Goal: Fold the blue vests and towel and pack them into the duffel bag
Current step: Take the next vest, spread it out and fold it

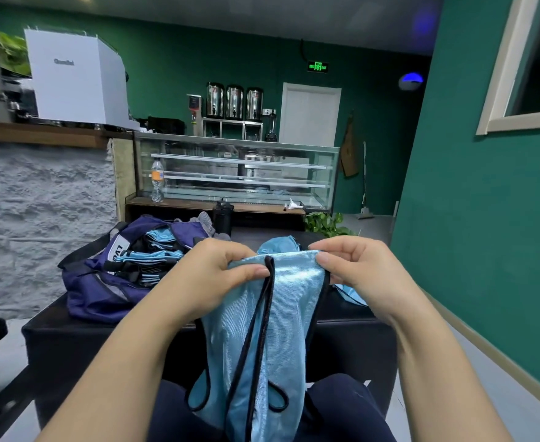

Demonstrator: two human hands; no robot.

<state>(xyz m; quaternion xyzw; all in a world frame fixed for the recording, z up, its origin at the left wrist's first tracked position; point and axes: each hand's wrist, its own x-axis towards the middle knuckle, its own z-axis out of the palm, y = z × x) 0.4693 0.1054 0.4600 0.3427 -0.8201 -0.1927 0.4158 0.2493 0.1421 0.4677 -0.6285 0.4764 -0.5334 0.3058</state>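
Blue vest (262,339), hanging over the person's lap, pinched at its upper edge by the left hand (227,272) and the right hand (354,272), held above the dark table (342,339). Duffel bag (115,275), open at left on the table, already holds several folded blue pieces. More blue fabric (281,244) waits behind the hands; judged partly done, towel not identifiable

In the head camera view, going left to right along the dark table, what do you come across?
Duffel bag with folded blue vests inside → left hand → held blue vest → right hand → unfolded blue fabric at the table's right edge.
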